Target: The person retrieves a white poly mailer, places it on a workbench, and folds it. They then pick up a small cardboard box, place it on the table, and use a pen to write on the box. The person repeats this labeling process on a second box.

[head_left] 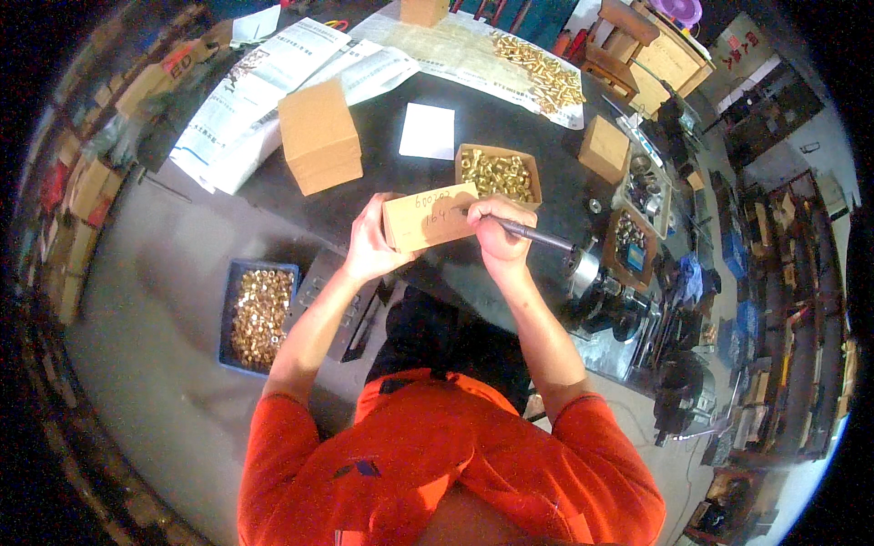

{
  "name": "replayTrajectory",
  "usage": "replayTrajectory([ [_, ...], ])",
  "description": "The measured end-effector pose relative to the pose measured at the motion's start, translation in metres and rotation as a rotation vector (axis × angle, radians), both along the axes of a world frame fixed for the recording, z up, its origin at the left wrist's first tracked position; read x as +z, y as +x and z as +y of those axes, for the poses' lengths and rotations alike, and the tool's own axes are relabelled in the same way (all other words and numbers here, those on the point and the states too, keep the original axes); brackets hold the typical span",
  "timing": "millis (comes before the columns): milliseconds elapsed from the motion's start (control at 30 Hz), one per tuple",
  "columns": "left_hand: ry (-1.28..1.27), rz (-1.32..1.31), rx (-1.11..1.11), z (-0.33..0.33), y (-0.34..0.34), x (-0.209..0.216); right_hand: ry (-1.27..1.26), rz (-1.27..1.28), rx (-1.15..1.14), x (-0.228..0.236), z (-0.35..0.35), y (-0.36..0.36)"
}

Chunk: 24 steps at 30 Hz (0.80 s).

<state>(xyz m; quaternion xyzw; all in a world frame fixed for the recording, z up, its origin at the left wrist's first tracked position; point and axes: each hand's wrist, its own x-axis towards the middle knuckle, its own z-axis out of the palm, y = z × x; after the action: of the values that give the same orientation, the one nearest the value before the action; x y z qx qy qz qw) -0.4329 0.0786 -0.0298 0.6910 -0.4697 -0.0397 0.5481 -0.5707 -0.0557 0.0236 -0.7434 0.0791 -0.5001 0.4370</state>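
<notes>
My left hand (370, 244) grips a small cardboard box (430, 220) by its left end and underside, with its handwritten side turned up. In my right hand (503, 235) is a black marker pen (543, 239), its tip hidden near the box's right end and its barrel pointing right. The fingers of my right hand are closed round the pen and come up against the box. Just beyond my right hand stands an open cardboard box (535, 188) filled with brass fittings (496, 173). A white sheet of paper (427, 131) lies on the dark table past the box I hold.
A closed cardboard box (319, 136) stands at left beside white printed sacks (250, 100). Brass pieces (542, 73) lie spread on paper at the back. Another box (604, 148) and parts trays (630, 244) are at right. A blue crate (224, 314) of brass nuts sits lower left.
</notes>
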Motion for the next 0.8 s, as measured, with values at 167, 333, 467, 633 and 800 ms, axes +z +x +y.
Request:
replayTrajectory([
  [167,-0.008,-0.012,-0.011,-0.0013,0.0019,-0.0023,0.029,-0.02,0.054,-0.0042,-0.0034,-0.0037],
  [333,-0.036,-0.016,-0.021,-0.001,0.0036,-0.0066,0.036,0.007,0.031,0.0033,0.0023,-0.0025],
  [467,-0.027,-0.017,-0.011,-0.0011,0.0018,-0.0015,0.076,-0.046,0.055,0.0024,0.0001,-0.0032],
  [633,-0.054,0.004,-0.028,-0.0007,0.0013,-0.0022,0.105,0.02,0.119,0.0024,-0.0006,-0.0057],
  [800,-0.037,-0.004,-0.019,-0.0001,0.0005,0.001,0.157,-0.054,0.102,0.0034,0.0013,-0.0049],
])
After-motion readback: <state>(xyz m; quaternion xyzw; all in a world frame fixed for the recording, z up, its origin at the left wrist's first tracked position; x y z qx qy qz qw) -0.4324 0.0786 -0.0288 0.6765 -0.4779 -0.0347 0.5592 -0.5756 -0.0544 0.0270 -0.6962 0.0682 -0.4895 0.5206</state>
